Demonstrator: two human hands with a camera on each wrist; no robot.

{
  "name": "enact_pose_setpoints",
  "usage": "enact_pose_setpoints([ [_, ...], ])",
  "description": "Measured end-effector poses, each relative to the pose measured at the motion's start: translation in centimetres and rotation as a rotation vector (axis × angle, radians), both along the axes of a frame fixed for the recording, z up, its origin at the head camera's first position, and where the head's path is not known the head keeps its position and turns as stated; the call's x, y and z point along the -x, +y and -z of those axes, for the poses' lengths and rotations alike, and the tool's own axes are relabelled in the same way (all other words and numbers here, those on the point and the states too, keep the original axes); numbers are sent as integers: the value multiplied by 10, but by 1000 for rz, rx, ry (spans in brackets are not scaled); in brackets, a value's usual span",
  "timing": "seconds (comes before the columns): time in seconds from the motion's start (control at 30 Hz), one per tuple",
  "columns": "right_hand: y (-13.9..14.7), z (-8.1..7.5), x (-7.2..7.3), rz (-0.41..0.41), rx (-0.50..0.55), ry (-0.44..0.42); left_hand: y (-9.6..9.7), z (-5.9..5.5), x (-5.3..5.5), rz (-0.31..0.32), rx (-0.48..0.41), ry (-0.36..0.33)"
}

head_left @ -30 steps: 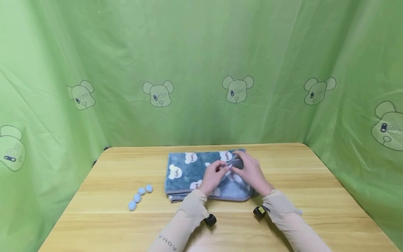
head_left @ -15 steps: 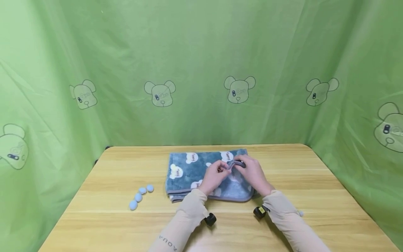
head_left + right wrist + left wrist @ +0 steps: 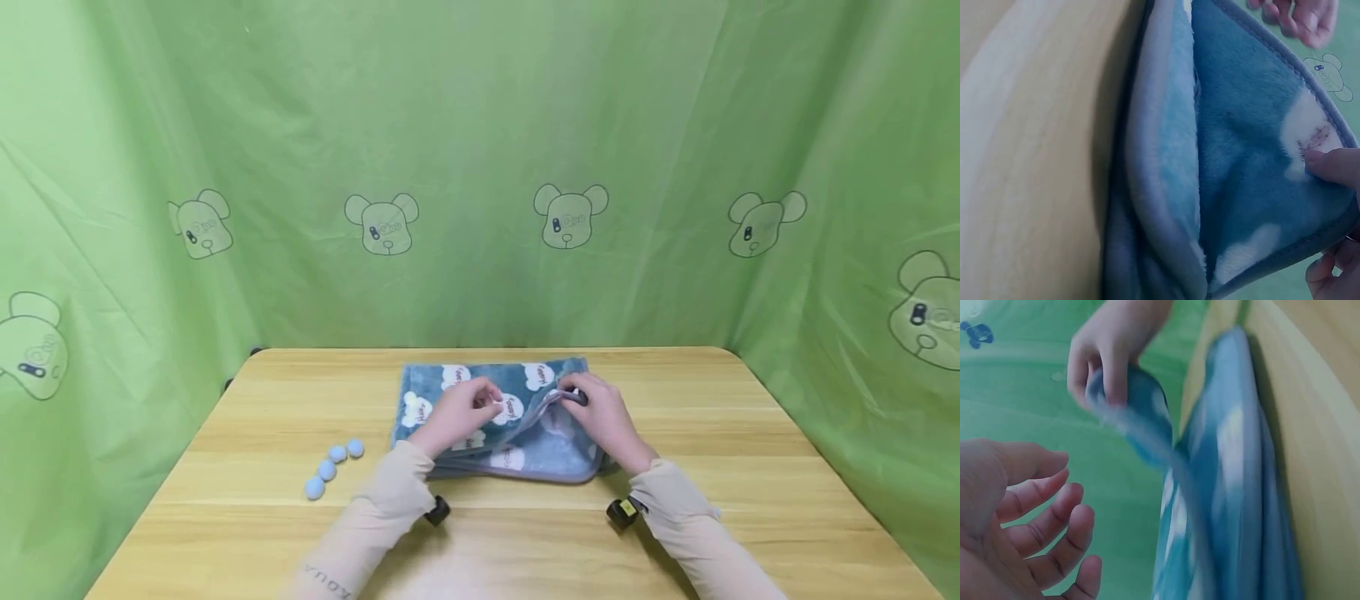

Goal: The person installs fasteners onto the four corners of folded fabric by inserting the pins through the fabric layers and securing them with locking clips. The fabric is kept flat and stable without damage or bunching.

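A folded teal plush blanket (image 3: 491, 373) with white bear heads and grey edging lies at the middle of the table. My right hand (image 3: 611, 425) pinches its near right corner, raising the top layer so that the lighter layer beneath shows. In the right wrist view, the thumb (image 3: 1335, 164) presses on the lifted flap (image 3: 1247, 119), with other fingers behind it. Over the left part of the blanket hovers my left hand (image 3: 457, 415), fingers loosely curved and nothing in them. The left wrist view shows that palm (image 3: 985, 544) apart from the cloth.
Several light blue balls (image 3: 327, 470) form a short slanting row on the wooden table (image 3: 247, 525), left of the blanket. Green curtains (image 3: 480, 283) with bear prints surround the table's back and sides. Black wrist cameras (image 3: 437, 510) hang beneath both sleeves.
My left hand has let go of the blanket's edge and moved left, away from the right hand. The right hand stays at the corner, and the raised edge now spans down toward the left.
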State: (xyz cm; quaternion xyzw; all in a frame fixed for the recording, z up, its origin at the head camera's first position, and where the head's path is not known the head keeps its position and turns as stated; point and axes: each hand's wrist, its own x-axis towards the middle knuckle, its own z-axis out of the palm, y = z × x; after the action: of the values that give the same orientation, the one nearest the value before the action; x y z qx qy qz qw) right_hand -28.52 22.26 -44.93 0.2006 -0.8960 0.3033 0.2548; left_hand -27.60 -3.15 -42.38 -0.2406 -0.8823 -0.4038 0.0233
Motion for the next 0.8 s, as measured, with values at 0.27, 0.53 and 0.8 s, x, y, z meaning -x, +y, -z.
enact_pose_setpoints([
  [0.27,1,0,-2,-19,-21,-2,-68,-13,-4,-53,219,33],
  [0.53,3,-1,-4,-38,-53,-41,-129,-9,-10,-6,470,79],
  [0.8,6,0,-6,-30,-58,-58,-160,2,-18,-63,582,-65],
])
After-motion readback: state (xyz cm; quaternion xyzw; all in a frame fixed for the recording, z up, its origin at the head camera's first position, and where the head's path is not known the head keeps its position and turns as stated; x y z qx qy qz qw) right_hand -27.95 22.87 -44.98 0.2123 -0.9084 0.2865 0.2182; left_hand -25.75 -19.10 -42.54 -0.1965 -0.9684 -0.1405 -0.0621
